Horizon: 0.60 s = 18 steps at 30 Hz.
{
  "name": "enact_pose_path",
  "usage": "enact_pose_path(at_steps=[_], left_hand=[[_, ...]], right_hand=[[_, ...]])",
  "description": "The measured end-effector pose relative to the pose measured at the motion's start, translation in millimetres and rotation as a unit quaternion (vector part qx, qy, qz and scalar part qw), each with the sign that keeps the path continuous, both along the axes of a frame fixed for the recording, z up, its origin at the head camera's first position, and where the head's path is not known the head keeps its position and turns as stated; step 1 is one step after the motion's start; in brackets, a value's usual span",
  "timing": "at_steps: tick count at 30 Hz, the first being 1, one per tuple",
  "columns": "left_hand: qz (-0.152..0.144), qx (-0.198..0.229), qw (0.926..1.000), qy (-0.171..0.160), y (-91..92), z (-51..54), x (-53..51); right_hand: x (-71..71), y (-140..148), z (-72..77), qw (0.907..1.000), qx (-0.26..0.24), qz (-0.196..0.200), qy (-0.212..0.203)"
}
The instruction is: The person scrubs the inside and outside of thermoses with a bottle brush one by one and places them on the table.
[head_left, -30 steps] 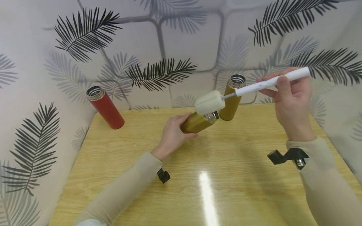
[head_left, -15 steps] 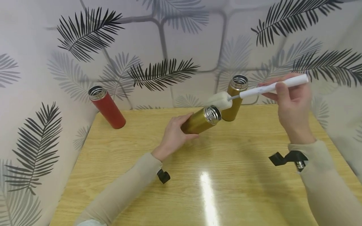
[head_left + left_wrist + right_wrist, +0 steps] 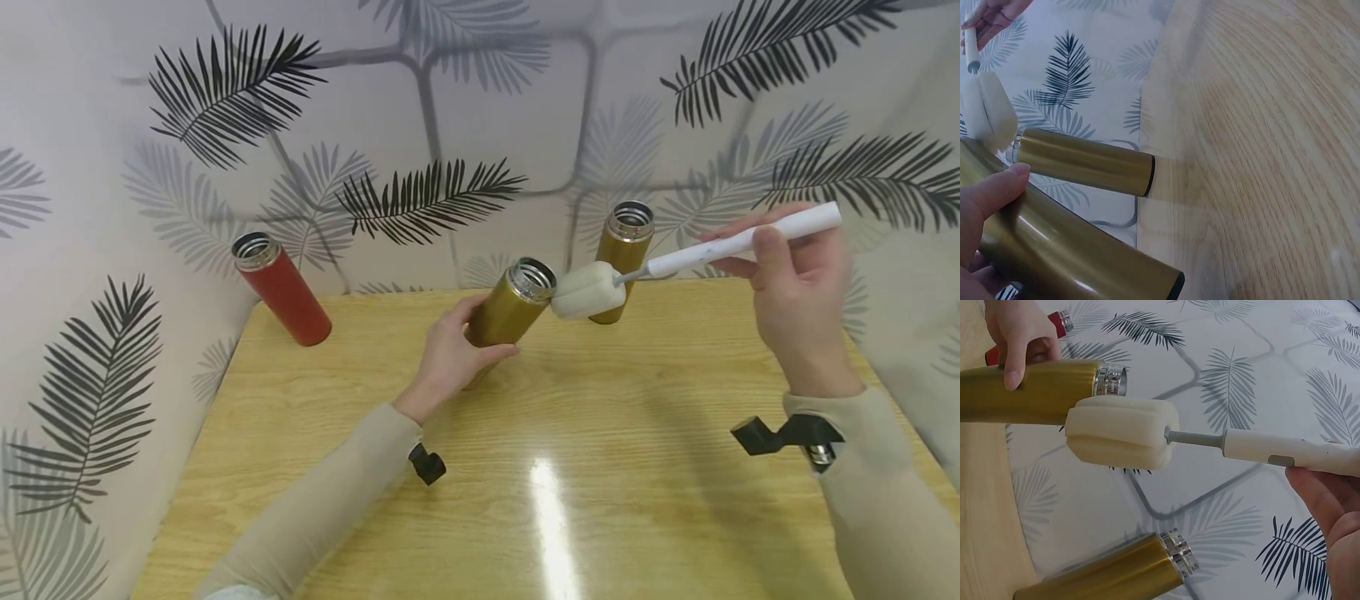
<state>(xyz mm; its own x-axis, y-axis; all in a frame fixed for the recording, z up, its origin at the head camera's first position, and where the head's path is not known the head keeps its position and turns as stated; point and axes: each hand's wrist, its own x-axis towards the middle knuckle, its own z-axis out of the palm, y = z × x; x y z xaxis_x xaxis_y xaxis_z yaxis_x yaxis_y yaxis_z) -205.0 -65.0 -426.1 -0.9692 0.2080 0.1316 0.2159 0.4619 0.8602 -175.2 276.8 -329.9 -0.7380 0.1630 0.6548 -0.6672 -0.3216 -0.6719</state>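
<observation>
My left hand (image 3: 446,350) grips a gold, lidless thermos bottle (image 3: 506,315) around its body. The bottle leans to the right, its steel-rimmed mouth pointing up. In my right hand (image 3: 798,292) is a bottle brush (image 3: 738,242), pinched by its white handle. The brush's cream sponge head (image 3: 1122,431) lies alongside the bottle's neck, outside the mouth; whether they touch I cannot tell. Behind the sponge, a second gold thermos bottle (image 3: 622,250) stands upright on the table, also open at the top. The left wrist view shows the held bottle (image 3: 1079,250) with my thumb across it.
A red lidless thermos bottle (image 3: 285,292) stands at the back left of the wooden table (image 3: 360,517). A wall covered in leaf-patterned paper (image 3: 495,108) rises right behind the table's back edge.
The held bottle has tipped more upright, its mouth moving up and left. The sponge head has shifted from across the bottle's neck to its right side, with my right hand moving right and slightly down.
</observation>
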Motion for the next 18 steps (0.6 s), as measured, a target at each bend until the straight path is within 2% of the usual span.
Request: enact_pose_path(at_steps=[3, 4, 7, 10, 14, 18], left_hand=[[0.009, 0.027, 0.9988, -0.039, -0.5, 1.0, 0.5], [0.012, 0.036, 0.9979, -0.052, -0.9, 0.9, 0.3], [0.013, 0.056, 0.9944, -0.088, -2.6, 1.0, -0.2], [0.004, 0.093, 0.9875, -0.128, -4.1, 0.2, -0.7], [-0.002, 0.137, 0.9751, -0.175, -5.5, -0.5, -0.3], [-0.003, 0.165, 0.9667, -0.196, -4.9, -1.9, -0.5]], right_hand=[[2.3, 0.1, 1.9, 0.9992, -0.034, 0.019, 0.011], [1.9, -0.5, 2.6, 0.999, -0.04, 0.014, 0.013], [1.3, -0.3, 3.5, 0.9988, -0.026, -0.035, 0.02], [0.5, 0.3, 3.4, 0.9968, -0.016, -0.075, 0.021], [2.6, 1.8, 1.4, 0.9967, -0.071, -0.039, 0.011], [6.1, 3.0, -0.9, 0.9934, -0.115, -0.003, 0.0]])
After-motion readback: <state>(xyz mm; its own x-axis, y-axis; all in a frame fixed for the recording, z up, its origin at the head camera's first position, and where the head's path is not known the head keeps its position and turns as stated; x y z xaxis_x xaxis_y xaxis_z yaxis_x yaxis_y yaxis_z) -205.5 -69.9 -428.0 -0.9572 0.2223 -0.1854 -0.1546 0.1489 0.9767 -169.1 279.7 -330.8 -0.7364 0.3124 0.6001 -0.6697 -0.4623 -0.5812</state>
